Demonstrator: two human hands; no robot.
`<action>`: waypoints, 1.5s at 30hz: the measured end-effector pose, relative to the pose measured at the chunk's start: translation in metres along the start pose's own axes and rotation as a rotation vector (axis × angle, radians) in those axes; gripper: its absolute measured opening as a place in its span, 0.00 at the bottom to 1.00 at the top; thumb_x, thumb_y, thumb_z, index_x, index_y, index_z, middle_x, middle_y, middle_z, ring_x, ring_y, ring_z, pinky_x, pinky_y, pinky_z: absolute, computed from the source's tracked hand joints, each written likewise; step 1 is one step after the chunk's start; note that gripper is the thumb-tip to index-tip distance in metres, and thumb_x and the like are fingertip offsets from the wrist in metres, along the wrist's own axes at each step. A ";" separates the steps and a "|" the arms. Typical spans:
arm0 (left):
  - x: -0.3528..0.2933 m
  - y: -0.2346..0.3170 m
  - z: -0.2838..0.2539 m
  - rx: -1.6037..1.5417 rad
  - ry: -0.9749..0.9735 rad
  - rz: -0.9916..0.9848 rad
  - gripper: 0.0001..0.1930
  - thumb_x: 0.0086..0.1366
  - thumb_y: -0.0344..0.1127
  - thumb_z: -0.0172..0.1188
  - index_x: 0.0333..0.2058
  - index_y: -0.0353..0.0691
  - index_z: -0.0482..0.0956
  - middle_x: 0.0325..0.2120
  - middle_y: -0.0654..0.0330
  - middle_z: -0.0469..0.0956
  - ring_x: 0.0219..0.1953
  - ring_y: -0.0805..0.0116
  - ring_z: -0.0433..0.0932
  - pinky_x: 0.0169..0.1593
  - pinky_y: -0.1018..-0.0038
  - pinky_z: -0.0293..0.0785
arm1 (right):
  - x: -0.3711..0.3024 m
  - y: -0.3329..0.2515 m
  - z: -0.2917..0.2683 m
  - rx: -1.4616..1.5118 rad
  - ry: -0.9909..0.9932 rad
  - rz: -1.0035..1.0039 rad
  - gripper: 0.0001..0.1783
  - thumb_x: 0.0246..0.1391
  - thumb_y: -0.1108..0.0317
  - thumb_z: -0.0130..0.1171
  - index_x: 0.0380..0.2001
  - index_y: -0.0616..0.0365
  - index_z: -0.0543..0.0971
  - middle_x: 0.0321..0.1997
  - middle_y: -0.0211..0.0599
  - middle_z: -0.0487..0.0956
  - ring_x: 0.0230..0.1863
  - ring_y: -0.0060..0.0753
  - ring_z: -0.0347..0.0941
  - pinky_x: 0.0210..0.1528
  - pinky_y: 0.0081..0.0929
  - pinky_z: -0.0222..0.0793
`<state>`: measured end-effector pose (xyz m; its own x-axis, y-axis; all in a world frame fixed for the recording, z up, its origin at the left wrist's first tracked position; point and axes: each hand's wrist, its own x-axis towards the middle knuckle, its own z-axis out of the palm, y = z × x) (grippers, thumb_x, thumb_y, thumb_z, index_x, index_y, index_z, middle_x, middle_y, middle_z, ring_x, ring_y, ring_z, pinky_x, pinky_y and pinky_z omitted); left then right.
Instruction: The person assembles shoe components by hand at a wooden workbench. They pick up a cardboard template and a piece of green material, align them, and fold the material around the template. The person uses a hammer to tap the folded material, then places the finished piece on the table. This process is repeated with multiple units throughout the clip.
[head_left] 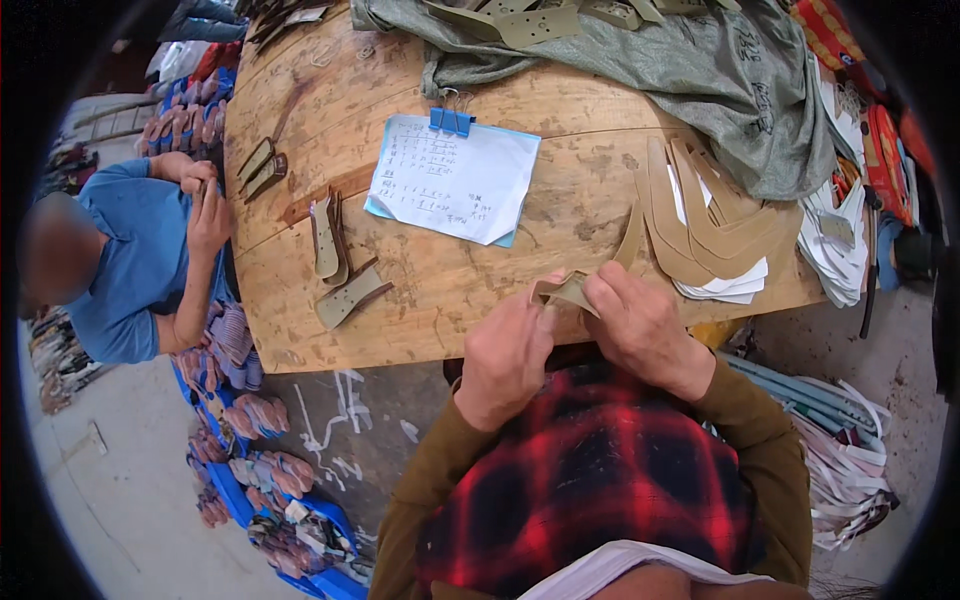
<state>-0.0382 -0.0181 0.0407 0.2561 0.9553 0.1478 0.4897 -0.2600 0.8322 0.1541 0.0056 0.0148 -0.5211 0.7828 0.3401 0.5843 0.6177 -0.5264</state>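
Note:
Just over the table's near edge, my left hand (505, 350) and my right hand (645, 325) pinch one olive-tan leather-like strip (570, 290) between them. The strip is bent where the fingers grip it, and its long tapered end rises past my right fingers. My fingers hide part of it. To the right of my hands lies a spread stack of curved tan pieces (690, 220) with white sheets among them. Left of my hands, several strap pieces with small holes (350, 297) rest on the wood.
The wooden table (420, 290) carries a written sheet (450, 185) under a blue binder clip (452, 122). A grey-green sack (620, 85) with perforated pieces on it covers the far side. A co-worker in a blue shirt (130, 250) sits at left. Blue crates (235, 495) of footwear parts stand on the floor.

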 end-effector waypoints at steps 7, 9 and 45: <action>0.009 -0.014 0.017 -1.227 0.074 -0.417 0.13 0.69 0.34 0.55 0.48 0.32 0.78 0.41 0.62 0.75 0.46 0.72 0.72 0.51 0.76 0.67 | 0.029 -0.015 -0.033 0.905 -0.290 0.501 0.26 0.53 0.70 0.57 0.56 0.62 0.68 0.39 0.46 0.78 0.34 0.42 0.77 0.31 0.32 0.70; 0.009 -0.017 0.019 -0.936 0.139 -0.334 0.10 0.69 0.34 0.55 0.42 0.32 0.79 0.35 0.65 0.73 0.39 0.75 0.71 0.45 0.79 0.66 | 0.028 -0.015 -0.035 0.929 -0.402 0.623 0.27 0.52 0.70 0.57 0.57 0.62 0.68 0.39 0.46 0.78 0.34 0.42 0.76 0.33 0.34 0.70; 0.010 -0.042 -0.007 -0.315 0.165 0.128 0.23 0.59 0.20 0.63 0.54 0.35 0.72 0.54 0.44 0.74 0.51 0.56 0.79 0.52 0.70 0.76 | 0.015 0.012 -0.014 1.103 0.004 0.486 0.26 0.62 0.56 0.57 0.56 0.63 0.70 0.49 0.39 0.76 0.47 0.29 0.74 0.55 0.29 0.68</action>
<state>-0.0620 0.0031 0.0110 0.1483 0.9344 0.3238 0.1752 -0.3471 0.9213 0.1618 0.0261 0.0248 -0.3910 0.9172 -0.0767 -0.1284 -0.1368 -0.9822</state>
